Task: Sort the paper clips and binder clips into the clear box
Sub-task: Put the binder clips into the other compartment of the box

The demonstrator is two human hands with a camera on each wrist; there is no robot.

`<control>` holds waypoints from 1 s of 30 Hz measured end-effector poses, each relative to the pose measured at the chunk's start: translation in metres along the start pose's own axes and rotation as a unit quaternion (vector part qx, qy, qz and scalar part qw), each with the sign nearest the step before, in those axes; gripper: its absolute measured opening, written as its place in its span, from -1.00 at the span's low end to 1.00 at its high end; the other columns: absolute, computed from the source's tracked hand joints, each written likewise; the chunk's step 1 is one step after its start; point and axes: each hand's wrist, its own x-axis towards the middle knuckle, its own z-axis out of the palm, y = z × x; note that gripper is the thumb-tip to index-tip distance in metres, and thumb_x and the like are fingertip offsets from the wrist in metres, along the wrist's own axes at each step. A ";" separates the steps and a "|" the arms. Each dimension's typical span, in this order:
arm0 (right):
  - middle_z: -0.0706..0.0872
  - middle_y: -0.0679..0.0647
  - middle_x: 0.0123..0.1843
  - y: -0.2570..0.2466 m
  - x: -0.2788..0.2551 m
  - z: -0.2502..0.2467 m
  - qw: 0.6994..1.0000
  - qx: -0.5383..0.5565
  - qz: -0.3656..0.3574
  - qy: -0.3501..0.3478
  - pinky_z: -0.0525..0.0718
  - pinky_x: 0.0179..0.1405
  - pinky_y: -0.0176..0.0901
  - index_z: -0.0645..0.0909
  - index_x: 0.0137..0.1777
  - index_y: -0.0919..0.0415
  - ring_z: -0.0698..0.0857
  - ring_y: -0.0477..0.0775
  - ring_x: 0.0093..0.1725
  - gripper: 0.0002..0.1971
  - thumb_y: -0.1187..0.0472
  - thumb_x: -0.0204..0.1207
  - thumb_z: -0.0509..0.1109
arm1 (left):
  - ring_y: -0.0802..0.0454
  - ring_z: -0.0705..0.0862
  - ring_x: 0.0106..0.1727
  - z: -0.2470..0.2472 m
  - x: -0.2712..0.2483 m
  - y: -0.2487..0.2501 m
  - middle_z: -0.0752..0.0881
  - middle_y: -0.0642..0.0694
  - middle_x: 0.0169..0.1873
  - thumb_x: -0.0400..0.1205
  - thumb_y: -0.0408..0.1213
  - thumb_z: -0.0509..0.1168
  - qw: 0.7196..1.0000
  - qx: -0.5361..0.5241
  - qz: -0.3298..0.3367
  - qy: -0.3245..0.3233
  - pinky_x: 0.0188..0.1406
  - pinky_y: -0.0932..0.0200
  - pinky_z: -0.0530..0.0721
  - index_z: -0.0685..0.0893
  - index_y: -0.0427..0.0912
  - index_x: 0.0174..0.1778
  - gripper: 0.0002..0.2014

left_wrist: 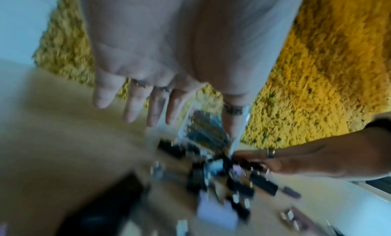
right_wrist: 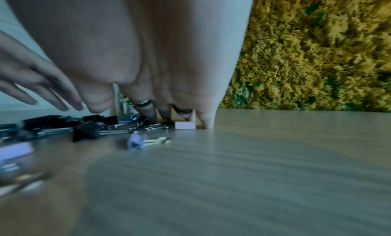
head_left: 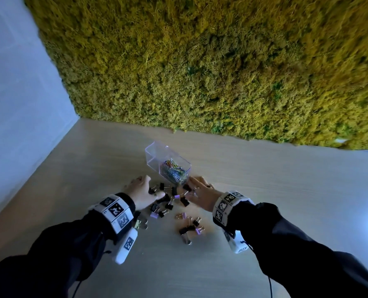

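A clear box (head_left: 155,152) stands on the wooden table (head_left: 275,190), its near compartment holding coloured paper clips (head_left: 174,171). Black and lilac binder clips (head_left: 168,201) lie scattered just in front of it. My left hand (head_left: 143,188) hovers at the left of this pile with straight, spread fingers (left_wrist: 131,109) and holds nothing. My right hand (head_left: 199,191) is at the pile's right, beside the box's near corner. Its straight fingertips (right_wrist: 208,124) touch the table among the clips, next to a pale pink clip (right_wrist: 185,125). The left wrist view is blurred.
A second cluster of binder clips (head_left: 189,225) lies nearer me, and one clip (head_left: 140,223) sits by my left wrist. A yellow-green moss wall (head_left: 200,61) rises behind the table; a white wall (head_left: 17,104) bounds the left side.
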 end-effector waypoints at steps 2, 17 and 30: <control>-0.06 0.15 0.67 -0.007 -0.005 0.013 1.000 0.024 -0.010 -0.018 0.08 0.60 0.22 0.09 0.58 0.16 -0.07 0.20 0.64 -0.46 0.02 0.65 0.07 | -0.18 0.04 0.61 0.013 0.000 0.005 0.04 -0.21 0.61 0.50 0.24 0.19 0.996 0.026 0.003 -0.079 0.58 -0.15 0.11 0.00 -0.20 0.57 -0.12; 0.50 0.16 0.30 0.008 -0.045 0.031 0.978 0.165 0.111 0.061 0.45 0.20 -0.17 0.62 -0.01 -0.08 0.49 0.22 0.29 -0.72 -0.01 0.55 0.06 | -0.22 0.27 0.44 0.010 -0.034 -0.030 0.25 -0.22 0.39 0.52 0.16 0.23 0.996 0.034 -0.012 -0.076 0.41 -0.03 0.37 0.28 0.07 0.44 -0.41; 0.27 0.12 0.56 -0.040 -0.027 0.004 0.993 0.100 0.017 0.060 0.19 0.47 -0.15 0.34 0.46 0.27 0.30 0.17 0.49 -0.56 0.32 0.57 0.12 | -0.18 0.22 0.54 0.012 -0.012 -0.001 0.18 -0.11 0.56 0.63 -0.09 0.17 0.994 0.037 0.101 -0.028 0.53 0.01 0.22 0.15 -0.12 0.56 -0.42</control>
